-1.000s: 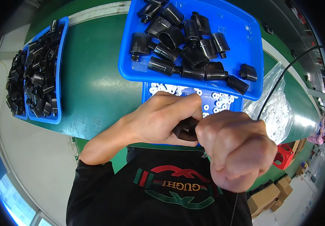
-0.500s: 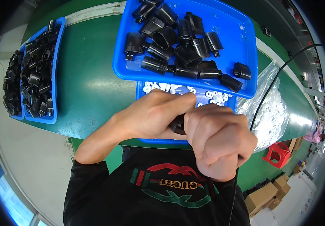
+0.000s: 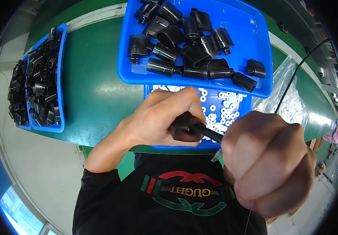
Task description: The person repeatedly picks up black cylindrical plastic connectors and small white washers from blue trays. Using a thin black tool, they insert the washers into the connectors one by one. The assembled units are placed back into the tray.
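Black housing (image 3: pixel 179 124), taken as landmark: it lies within the curled grip of your left hand (image 3: pixel 157 117), directly against the fingers, its hollow mouth turned toward your right hand (image 3: pixel 268 160). From that mouth, a dark shaft (image 3: pixel 212 133) runs rightward and slightly toward you; its long axis leads into your right grip, wrapped about its outer end. Note that your left hand is nearer, while your right stands apart, right of the housing. Whether the shaft's tip touches inside, you cannot tell. Beyond the housing lie white rings (image 3: pixel 229 109).
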### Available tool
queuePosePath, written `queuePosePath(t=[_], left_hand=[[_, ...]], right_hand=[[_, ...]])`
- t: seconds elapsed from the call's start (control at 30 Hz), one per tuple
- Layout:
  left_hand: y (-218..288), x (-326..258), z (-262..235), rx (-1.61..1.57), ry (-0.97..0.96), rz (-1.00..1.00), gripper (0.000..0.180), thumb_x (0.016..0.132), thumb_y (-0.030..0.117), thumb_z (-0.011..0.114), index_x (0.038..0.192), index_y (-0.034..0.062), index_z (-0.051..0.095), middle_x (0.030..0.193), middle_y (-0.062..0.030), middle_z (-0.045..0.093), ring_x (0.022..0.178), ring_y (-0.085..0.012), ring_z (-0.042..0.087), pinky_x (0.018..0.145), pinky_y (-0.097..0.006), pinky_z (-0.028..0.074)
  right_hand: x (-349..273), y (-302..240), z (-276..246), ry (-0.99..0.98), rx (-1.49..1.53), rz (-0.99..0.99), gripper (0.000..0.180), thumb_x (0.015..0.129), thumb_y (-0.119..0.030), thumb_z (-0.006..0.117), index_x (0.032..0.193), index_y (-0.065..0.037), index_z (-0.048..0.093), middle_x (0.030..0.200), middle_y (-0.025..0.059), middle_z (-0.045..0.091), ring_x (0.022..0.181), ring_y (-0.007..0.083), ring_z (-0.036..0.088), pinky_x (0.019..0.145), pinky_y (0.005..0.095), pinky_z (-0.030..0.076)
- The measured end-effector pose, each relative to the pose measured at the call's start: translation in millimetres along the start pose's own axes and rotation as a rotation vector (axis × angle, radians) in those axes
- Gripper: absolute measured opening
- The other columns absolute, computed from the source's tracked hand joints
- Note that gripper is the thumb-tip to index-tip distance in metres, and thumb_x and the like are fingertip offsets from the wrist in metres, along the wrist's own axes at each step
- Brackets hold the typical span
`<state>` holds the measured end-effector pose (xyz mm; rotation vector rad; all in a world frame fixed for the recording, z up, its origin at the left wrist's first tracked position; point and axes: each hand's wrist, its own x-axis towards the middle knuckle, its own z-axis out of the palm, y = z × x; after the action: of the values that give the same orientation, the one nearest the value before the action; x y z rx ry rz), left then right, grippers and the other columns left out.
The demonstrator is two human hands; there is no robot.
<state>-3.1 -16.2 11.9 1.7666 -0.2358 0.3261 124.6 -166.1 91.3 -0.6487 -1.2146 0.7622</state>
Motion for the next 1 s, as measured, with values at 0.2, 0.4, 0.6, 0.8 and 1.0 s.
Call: queuePosePath(t=[0.2, 0.4, 0.6, 0.8, 1.0], left_hand=[[-5, -1, 9, -0.077, 0.094, 0.003, 0.034, 0.069, 0.007, 0.083, 0.09, 0.0053, 0.056, 0.071, -0.0063, 0.061, 0.059, -0.0241, 0.062, 0.053, -0.032, 0.048], [4, -1, 5, -0.011, 0.072, 0.006, 0.033, 0.072, 0.009, 0.082, 0.089, 0.0052, 0.054, 0.071, -0.0084, 0.06, 0.06, -0.0287, 0.061, 0.053, -0.035, 0.048], [6, -4, 4, 0.185, 0.026, 0.03, 0.031, 0.074, 0.009, 0.08, 0.089, 0.004, 0.054, 0.072, -0.0121, 0.06, 0.063, -0.0344, 0.061, 0.055, -0.039, 0.048], [16, 7, -13, 0.195, -0.064, -0.085, 0.033, 0.066, 0.003, 0.082, 0.092, 0.0033, 0.061, 0.078, -0.0114, 0.063, 0.066, -0.0291, 0.066, 0.059, -0.035, 0.051], [-3, -5, -23, 0.195, 0.248, -0.028, 0.026, 0.069, -0.016, 0.067, 0.083, 0.0007, 0.053, 0.073, -0.0098, 0.062, 0.058, -0.0106, 0.056, 0.054, -0.023, 0.045]], right_hand=[[-1, 18, 4, 0.02, -0.071, 0.002, 0.016, 0.076, 0.0, 0.065, 0.064, -0.007, 0.056, 0.068, 0.005, 0.06, 0.055, 0.013, 0.049, 0.043, 0.0243, 0.034], [0, 24, 10, 0.015, -0.106, -0.019, 0.017, 0.075, 0.001, 0.064, 0.064, -0.007, 0.055, 0.068, 0.005, 0.059, 0.055, 0.0131, 0.047, 0.044, 0.0252, 0.034], [-6, 44, 14, 0.022, -0.195, -0.101, 0.017, 0.073, 0.003, 0.063, 0.063, -0.007, 0.053, 0.069, 0.005, 0.057, 0.055, 0.0133, 0.045, 0.045, 0.026, 0.033], [5, 28, 34, 0.156, -0.397, -0.223, 0.018, 0.078, -0.004, 0.059, 0.061, -0.006, 0.056, 0.067, 0.0042, 0.053, 0.055, 0.0146, 0.045, 0.043, 0.0267, 0.034], [25, -14, 61, 0.097, -0.421, -0.42, 0.013, 0.079, -0.008, 0.073, 0.072, -0.001, 0.064, 0.064, 0.0038, 0.045, 0.055, 0.0146, 0.048, 0.039, 0.0282, 0.036]])
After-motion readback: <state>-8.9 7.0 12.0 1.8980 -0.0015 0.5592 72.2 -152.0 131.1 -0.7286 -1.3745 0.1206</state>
